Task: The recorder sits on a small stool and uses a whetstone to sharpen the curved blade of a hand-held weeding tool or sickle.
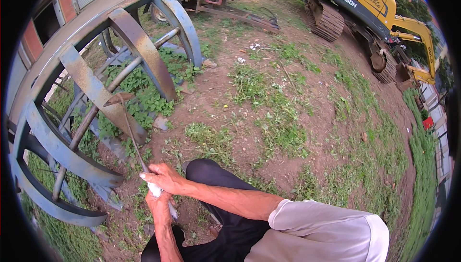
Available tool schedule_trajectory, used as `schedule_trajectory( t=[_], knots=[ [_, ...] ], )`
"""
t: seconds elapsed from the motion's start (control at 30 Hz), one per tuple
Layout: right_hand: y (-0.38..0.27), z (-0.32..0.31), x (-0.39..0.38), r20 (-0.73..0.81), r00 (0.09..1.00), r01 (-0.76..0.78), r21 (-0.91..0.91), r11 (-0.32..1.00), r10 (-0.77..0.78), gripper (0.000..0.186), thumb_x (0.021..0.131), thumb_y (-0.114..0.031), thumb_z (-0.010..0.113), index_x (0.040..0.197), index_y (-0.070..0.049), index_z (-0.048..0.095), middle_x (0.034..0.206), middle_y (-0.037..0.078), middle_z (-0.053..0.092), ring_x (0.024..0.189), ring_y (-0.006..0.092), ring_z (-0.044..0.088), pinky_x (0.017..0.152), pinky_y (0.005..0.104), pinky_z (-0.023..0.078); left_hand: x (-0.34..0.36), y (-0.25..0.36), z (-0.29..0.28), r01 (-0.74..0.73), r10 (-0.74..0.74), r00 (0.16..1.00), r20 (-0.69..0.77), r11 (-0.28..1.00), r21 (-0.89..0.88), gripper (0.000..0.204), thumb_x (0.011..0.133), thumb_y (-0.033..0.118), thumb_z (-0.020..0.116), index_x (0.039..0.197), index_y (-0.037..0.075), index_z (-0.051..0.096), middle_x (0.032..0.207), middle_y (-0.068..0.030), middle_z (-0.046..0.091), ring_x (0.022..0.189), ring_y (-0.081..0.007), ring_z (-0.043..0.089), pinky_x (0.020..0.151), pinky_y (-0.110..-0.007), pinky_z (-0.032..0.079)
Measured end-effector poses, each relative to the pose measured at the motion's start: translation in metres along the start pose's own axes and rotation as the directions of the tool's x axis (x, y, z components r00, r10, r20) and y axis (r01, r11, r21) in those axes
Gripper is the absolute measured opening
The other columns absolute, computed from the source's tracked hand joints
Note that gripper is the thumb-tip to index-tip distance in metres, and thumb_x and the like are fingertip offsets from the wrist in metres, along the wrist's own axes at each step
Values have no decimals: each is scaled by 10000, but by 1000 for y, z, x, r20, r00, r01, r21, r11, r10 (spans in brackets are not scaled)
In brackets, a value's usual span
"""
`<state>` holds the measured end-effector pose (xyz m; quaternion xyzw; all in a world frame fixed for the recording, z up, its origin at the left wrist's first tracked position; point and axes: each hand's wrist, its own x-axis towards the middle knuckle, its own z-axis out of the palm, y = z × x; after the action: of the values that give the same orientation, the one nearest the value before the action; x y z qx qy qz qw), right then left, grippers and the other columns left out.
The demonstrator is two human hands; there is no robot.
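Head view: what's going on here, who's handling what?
A person's bare right hand and left hand grip the partly white handle of a thin metal hand tool, right hand nearer the blade. That rusty, curved blade overlaps a bluish, rusty frame of curved metal bars; contact is unclear. Green weeds grow inside the frame.

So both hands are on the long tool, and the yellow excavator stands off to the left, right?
Not quite: the head view shows the yellow excavator at upper right. The left hand and right hand are indeed on the long tool.
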<state>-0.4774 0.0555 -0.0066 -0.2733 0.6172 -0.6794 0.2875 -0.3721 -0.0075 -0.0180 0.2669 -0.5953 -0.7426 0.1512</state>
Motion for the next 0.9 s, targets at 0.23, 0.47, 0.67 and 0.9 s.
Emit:
schedule_trajectory(
  t=[0.23, 0.47, 0.67, 0.9],
  knots=[
    [-4, 7, -3, 84, 992, -91, -7, 996, 91, 454, 908, -399, 631, 825, 45, 584, 672, 74, 552, 646, 125, 491, 568, 359, 416, 3, -11, -11, -25, 24, 999, -38, 999, -36, 171, 784, 93, 682, 917, 34, 592, 652, -21, 573, 497, -107, 534, 451, -240, 434],
    [-6, 11, -7, 114, 993, 15, 2, 1000, -15, 428, 843, -373, 709, 871, 40, 599, 711, 76, 597, 686, 137, 553, 608, 348, 459, 3, -8, -10, -48, 46, 998, -44, 998, -51, 176, 820, 142, 715, 899, 40, 596, 678, -20, 592, 510, -103, 543, 450, -236, 423],
    [3, 14, -7, 198, 958, -224, 68, 972, 207, 296, 856, -271, 721, 896, -24, 562, 685, 28, 562, 476, 103, 521, 353, 265, 388, 2, -5, -12, 4, -5, 1000, -21, 999, -51, 45, 831, 47, 613, 852, 12, 632, 665, -38, 609, 498, -113, 549, 439, -248, 413],
    [-12, 21, -7, 167, 958, -239, 10, 971, 234, 226, 860, -220, 715, 851, -43, 574, 669, -1, 548, 547, 76, 506, 416, 255, 393, 0, 0, -17, 0, 3, 1000, 28, 994, -111, 71, 827, 63, 623, 875, 11, 618, 719, -41, 609, 571, -111, 569, 490, -254, 439]
  ],
)
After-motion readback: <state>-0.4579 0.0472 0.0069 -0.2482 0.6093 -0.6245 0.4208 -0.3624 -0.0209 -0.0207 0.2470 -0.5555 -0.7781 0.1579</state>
